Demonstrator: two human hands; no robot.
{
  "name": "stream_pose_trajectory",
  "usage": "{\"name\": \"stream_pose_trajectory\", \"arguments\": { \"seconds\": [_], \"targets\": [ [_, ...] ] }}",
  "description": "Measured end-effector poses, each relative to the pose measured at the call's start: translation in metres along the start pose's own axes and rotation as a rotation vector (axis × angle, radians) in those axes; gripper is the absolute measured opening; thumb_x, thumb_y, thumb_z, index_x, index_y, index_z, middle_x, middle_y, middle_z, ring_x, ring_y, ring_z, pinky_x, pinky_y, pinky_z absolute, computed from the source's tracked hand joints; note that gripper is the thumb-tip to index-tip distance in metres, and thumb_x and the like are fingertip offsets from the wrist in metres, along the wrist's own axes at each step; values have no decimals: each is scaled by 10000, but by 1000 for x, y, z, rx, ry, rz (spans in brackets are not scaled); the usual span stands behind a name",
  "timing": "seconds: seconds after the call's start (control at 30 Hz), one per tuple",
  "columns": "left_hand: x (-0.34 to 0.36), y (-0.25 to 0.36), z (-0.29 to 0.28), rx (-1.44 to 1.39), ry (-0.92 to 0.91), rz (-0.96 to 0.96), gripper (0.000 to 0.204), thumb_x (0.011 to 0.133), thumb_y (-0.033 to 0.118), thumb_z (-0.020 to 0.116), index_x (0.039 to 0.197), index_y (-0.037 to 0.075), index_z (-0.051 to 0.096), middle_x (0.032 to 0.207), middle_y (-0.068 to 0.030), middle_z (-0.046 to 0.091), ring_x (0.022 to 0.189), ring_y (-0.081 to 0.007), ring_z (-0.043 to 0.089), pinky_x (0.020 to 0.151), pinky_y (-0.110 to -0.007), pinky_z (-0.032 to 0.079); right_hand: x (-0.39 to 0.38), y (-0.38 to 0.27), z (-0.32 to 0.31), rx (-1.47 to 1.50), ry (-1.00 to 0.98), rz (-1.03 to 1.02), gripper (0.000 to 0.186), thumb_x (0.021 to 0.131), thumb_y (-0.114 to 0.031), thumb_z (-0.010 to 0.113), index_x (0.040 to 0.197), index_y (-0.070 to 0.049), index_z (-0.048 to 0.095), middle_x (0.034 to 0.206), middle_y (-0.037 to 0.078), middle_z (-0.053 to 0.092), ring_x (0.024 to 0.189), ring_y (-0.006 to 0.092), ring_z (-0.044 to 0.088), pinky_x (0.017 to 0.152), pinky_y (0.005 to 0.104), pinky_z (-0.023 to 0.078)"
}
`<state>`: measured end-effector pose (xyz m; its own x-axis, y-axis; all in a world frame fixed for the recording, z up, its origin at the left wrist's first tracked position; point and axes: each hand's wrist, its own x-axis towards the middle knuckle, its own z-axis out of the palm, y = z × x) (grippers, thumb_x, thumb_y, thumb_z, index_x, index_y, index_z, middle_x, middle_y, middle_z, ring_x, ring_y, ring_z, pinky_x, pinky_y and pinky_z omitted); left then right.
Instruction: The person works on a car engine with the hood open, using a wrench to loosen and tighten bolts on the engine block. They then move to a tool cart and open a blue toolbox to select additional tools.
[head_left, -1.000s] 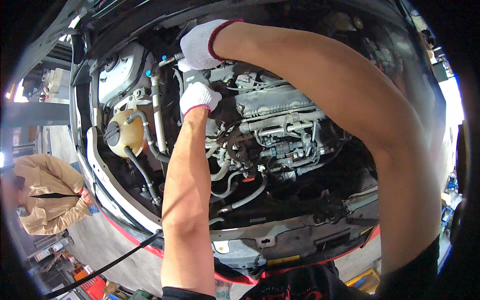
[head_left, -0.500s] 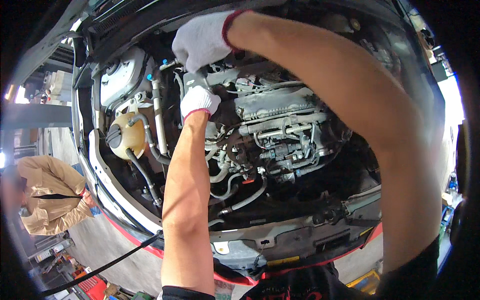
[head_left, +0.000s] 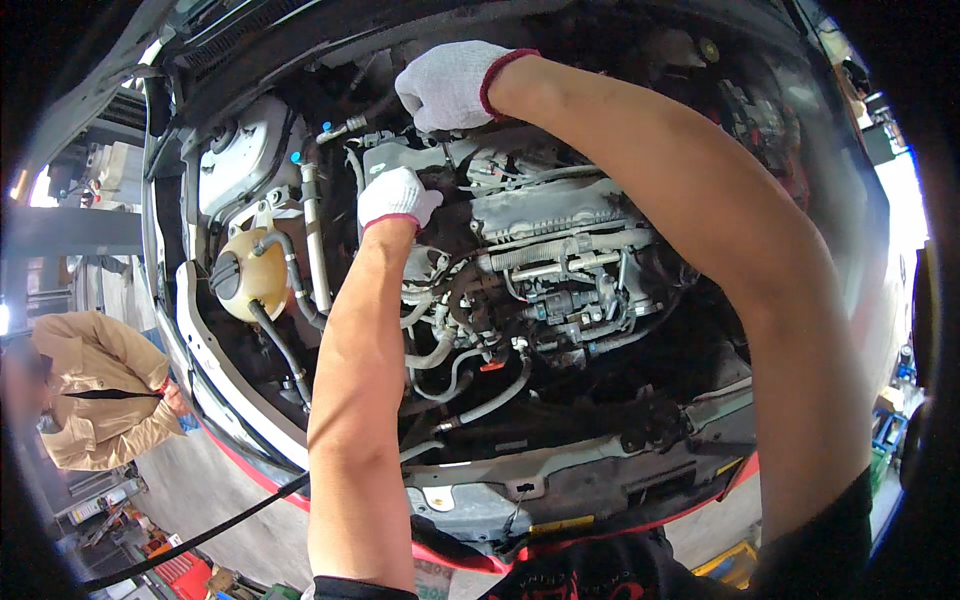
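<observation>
Both my hands wear white knit gloves with dark red cuffs over the engine (head_left: 550, 215) in an uncovered engine bay. My left hand (head_left: 395, 197) is curled closed at the engine's left end, against a grey cover (head_left: 395, 157); whatever its fingers hold is hidden. Farther back, my right hand (head_left: 450, 88) is bent into a closed shape above the engine's rear edge, its fingers pointing down and left. Its grip is hidden from above too. Left of my hands runs a metal pipe (head_left: 313, 235) with a blue cap at its top.
At the left stand a yellowed coolant tank (head_left: 245, 280) with a dark cap and a white reservoir (head_left: 245, 150). Hoses and wiring (head_left: 480, 400) fill the front. A black cable (head_left: 200, 535) crosses the car's front edge. A person in a tan jacket (head_left: 105, 390) stands at the left.
My right hand has moved right and slightly nearer, away from the blue-capped fitting. The left hand has barely shifted, and its forearm has swung a little left.
</observation>
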<state>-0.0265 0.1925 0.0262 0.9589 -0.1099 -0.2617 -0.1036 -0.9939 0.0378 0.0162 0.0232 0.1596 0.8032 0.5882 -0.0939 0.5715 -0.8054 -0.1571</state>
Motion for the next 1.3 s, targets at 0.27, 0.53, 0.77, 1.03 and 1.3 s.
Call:
{"name": "stream_pose_trajectory", "arguments": {
  "seconds": [0.27,0.53,0.77,1.03,1.3],
  "targets": [
    [6,-6,1,70,-18,11,544,849,507,695,1103,32,770,1108,-219,739,1038,-357,715,914,-430,567,0,-17,18,75,94,166,353,891,-295,611,1030,-20,783,1077,234,740,977,396,726,890,478,572],
    [19,-4,-9,-28,-215,54,465,786,389,743,1061,15,777,1111,-240,734,1041,-384,714,917,-425,568,30,-12,5,-302,-153,-163,321,900,-204,594,1101,-35,779,1120,213,742,1035,377,722,899,451,580],
    [25,-4,8,38,-201,54,351,832,212,596,1029,-17,772,1134,-268,713,1093,-422,695,918,-437,566,-19,-22,22,-84,218,284,242,898,-172,614,1036,-17,738,988,236,750,896,369,756,772,482,602],
    [5,-23,-2,-262,-126,154,420,904,386,649,1053,9,757,1014,-266,724,979,-415,697,892,-448,536,-22,19,17,-288,355,-54,207,918,-101,577,1073,-2,670,893,222,742,830,376,747,716,478,605],
    [-18,-45,-27,-702,226,75,395,998,384,641,1067,4,723,817,-120,724,725,-205,661,706,-349,526,-1,31,6,-207,121,-50,478,993,-321,444,1312,-56,680,1163,215,729,1155,394,675,970,484,525]
  ]
}}
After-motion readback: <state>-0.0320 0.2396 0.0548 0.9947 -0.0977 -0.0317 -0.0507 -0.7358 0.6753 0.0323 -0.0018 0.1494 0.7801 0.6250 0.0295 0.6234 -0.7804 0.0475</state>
